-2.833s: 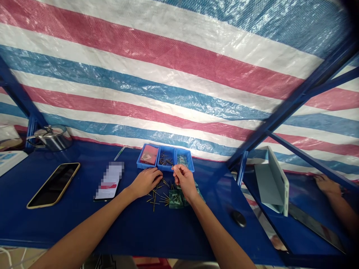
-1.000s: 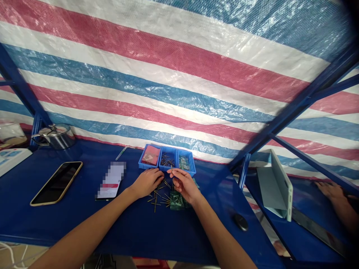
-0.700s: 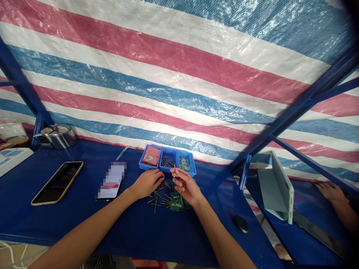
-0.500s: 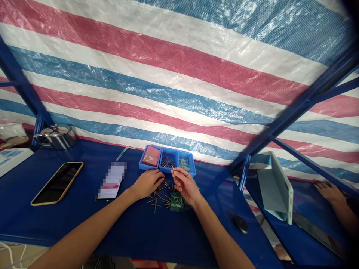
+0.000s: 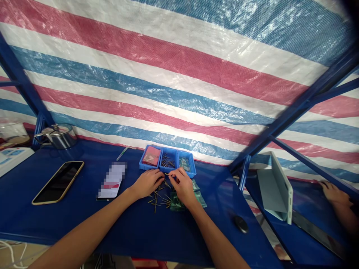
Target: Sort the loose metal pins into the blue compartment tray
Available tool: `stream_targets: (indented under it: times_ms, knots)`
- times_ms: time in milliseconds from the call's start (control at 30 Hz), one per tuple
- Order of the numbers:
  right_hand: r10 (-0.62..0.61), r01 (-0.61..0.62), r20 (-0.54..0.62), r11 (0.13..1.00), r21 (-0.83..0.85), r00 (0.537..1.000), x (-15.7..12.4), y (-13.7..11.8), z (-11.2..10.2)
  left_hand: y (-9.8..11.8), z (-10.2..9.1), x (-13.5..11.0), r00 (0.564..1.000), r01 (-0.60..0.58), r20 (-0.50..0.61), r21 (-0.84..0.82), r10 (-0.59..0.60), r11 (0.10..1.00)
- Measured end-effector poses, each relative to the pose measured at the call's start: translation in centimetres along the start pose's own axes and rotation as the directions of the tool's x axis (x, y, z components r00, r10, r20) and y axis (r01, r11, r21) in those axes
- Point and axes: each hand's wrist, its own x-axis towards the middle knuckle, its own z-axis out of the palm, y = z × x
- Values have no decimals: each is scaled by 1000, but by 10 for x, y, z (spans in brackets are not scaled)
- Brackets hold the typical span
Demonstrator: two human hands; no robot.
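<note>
My left hand (image 5: 146, 182) rests curled on the blue table (image 5: 84, 213), fingertips pinched at one end of a thin brass pin (image 5: 167, 174). My right hand (image 5: 181, 184) pinches the pin's other end, so the two hands meet just in front of the blue three-part tray (image 5: 167, 161). Several loose brass pins (image 5: 157, 198) lie scattered under and between the hands. Small green packets (image 5: 176, 201) lie beneath my right wrist. The tray holds a red packet on the left, pins in the middle and green pieces on the right.
A gold-edged phone (image 5: 58, 182) and a second phone (image 5: 112, 180) lie at left. A steel pot (image 5: 57, 136) and a white device (image 5: 9, 158) sit far left. A black mouse (image 5: 241, 224) lies at right. Beyond a blue frame post (image 5: 243, 173), a tablet stand (image 5: 276, 186) and another person's hand (image 5: 335, 193).
My right hand came down from holding a pin upright above the table and moved left to meet my left hand; the pin now lies level between both hands.
</note>
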Motion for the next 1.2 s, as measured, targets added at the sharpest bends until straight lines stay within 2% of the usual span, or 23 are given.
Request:
stream_targets:
  times_ms: [133, 233, 333, 433, 633, 733, 1200]
  knots:
    - [31, -26, -48, 995, 94, 998, 2, 0, -1, 1, -1, 1, 1000, 3, 3, 3, -3, 1000]
    - [151, -139, -20, 950, 281, 988, 3, 3, 1, 1, -1, 1, 1000, -3, 1, 15, 3, 1000]
    - [285, -302, 110, 828, 472, 952, 4, 7, 6, 0, 1, 1, 1000, -5, 0, 26, 5, 1000]
    - [352, -397, 194, 723, 566, 916, 4, 9, 10, 0, 1, 0, 1000, -5, -5, 27, 5, 1000]
    - [412, -478, 290, 486, 732, 864, 6, 6, 9, 1, 0, 0, 1000, 1, 3, 20, -1, 1000]
    - [437, -486, 301, 411, 771, 847, 7, 2, 7, 1, 0, 0, 1000, -6, -2, 7, 6, 1000]
    - [474, -473, 271, 384, 793, 838, 8, 1, 8, -1, 1, 0, 1000, -9, -5, 4, 9, 1000]
